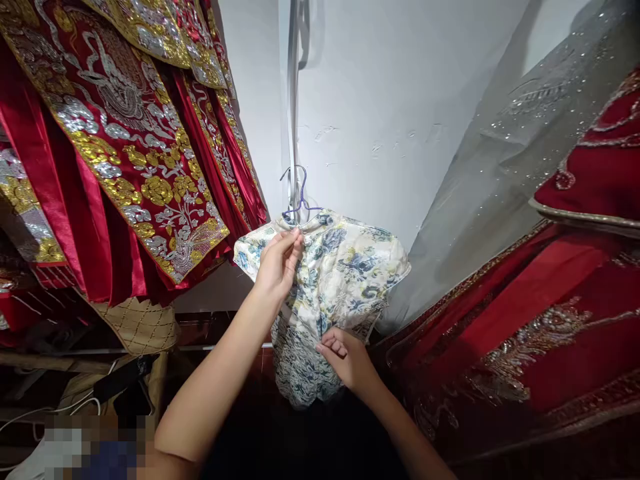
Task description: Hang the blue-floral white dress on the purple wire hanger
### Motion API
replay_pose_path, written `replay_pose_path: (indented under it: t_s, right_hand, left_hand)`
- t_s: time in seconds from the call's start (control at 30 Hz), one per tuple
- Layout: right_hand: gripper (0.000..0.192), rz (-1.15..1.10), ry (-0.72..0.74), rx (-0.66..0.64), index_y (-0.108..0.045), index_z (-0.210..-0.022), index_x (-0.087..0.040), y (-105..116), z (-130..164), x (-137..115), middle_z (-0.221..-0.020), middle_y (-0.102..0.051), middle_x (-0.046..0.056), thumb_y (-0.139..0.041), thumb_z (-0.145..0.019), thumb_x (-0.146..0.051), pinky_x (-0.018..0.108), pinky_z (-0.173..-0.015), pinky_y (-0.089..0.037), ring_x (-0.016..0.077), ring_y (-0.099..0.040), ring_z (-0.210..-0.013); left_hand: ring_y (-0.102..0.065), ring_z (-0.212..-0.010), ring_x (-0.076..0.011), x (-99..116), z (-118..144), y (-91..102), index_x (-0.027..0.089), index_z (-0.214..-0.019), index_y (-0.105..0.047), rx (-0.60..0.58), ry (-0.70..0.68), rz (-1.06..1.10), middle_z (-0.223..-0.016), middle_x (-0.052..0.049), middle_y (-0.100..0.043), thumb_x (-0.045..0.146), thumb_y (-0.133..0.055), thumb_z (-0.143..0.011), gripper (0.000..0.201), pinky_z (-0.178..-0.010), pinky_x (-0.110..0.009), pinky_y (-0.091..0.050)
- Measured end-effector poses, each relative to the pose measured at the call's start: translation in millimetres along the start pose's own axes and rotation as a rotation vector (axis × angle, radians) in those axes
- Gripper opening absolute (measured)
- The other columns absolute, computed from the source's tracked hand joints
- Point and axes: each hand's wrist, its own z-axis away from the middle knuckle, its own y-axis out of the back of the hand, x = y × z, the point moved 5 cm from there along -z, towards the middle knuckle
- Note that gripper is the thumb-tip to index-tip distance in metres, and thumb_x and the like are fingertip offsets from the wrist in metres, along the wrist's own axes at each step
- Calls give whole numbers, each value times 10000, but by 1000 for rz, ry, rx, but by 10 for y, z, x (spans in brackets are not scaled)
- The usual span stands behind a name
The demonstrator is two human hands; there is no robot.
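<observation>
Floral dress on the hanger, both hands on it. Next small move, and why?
Probably settle the collar: the left hand pinches the floral dress just under the purple hanger, while the right hand grips bunched cloth lower down.

left grip (277,265): bare, no glove, ring or watch | right grip (346,361): bare | forearms: sleeveless

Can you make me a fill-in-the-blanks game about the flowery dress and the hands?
1. The flowery dress hangs on a ____ hanger.
2. The left hand pinches the dress near its ____.
3. The right hand grips the dress ____ down than the left hand.
4. The robes at the left are red with gold and ____ stitching.

Missing words: purple; collar; lower; silver
</observation>
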Motion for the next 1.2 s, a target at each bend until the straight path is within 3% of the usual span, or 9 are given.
replay_pose_path:
  t_s: [0.1,0.17,0.23,0.33,0.47,0.73,0.97,1.2]
  right_hand:
    - [257,43,64,61,-643,-1030,-206,257,-269,-458,-719,-586,12,-634,-862,-400,277,-544,-419,154,-521,-599]
    - [397,24,150,156,-573,-1268,-242,433,-513,-877,-768,-601,8,-593,-900,-388,283,-581,-448,160,-546,-637]
    - [498,44,295,163,-461,-1428,-288,505,-773,-1293,-833,-635,11,-533,-939,-353,288,-611,-456,159,-556,-653]
    - [380,191,448,119,-592,-1315,-282,457,-1104,-1657,-887,-680,19,-513,-943,-280,293,-673,-454,160,-583,-693]
    - [194,346,465,94,-715,-994,-233,340,-1252,-1660,-804,-701,13,-534,-930,-262,281,-679,-429,170,-604,-701]
    - [170,527,539,175,-709,-965,-225,384,-1133,-1707,-821,-709,18,-548,-914,-218,268,-644,-363,164,-579,-678]
    - [202,525,548,59,-663,-902,-209,412,-1116,-1887,-683,-620,-10,-505,-972,-315,258,-600,-326,141,-512,-606]
    - [164,466,584,184,-690,-962,-219,453,-1048,-1913,-850,-696,18,-535,-956,-275,273,-663,-377,160,-581,-720]
  left_hand:
    - [-677,-684,-62,-97,54,61,133,-766,-574,-125,-56,-96,-758,-12,-665,78,-784,-714,224,-648,-103,-548]
    - [-667,-669,-61,-148,72,117,143,-789,-577,-136,-87,-153,-749,-4,-670,134,-823,-682,268,-648,-116,-536]
    - [-653,-648,-63,-155,80,150,150,-821,-586,-148,-146,-208,-731,4,-669,180,-839,-671,296,-654,-138,-527]
    - [-651,-660,-80,-70,94,172,160,-871,-598,-202,-322,-305,-721,7,-664,220,-827,-700,291,-688,-181,-529]
    - [-654,-676,-98,29,96,274,170,-923,-582,-254,-426,-427,-738,0,-666,233,-804,-737,297,-705,-216,-533]
    - [-664,-655,-112,-2,47,414,194,-916,-498,-297,-458,-532,-712,16,-643,239,-800,-743,351,-676,-233,-538]
    - [-669,-701,-106,144,120,319,200,-924,-493,-258,-540,-529,-796,-21,-690,246,-808,-738,369,-688,-221,-537]
    - [-649,-633,-106,104,148,284,210,-917,-474,-308,-470,-555,-724,15,-646,275,-816,-727,397,-631,-218,-527]
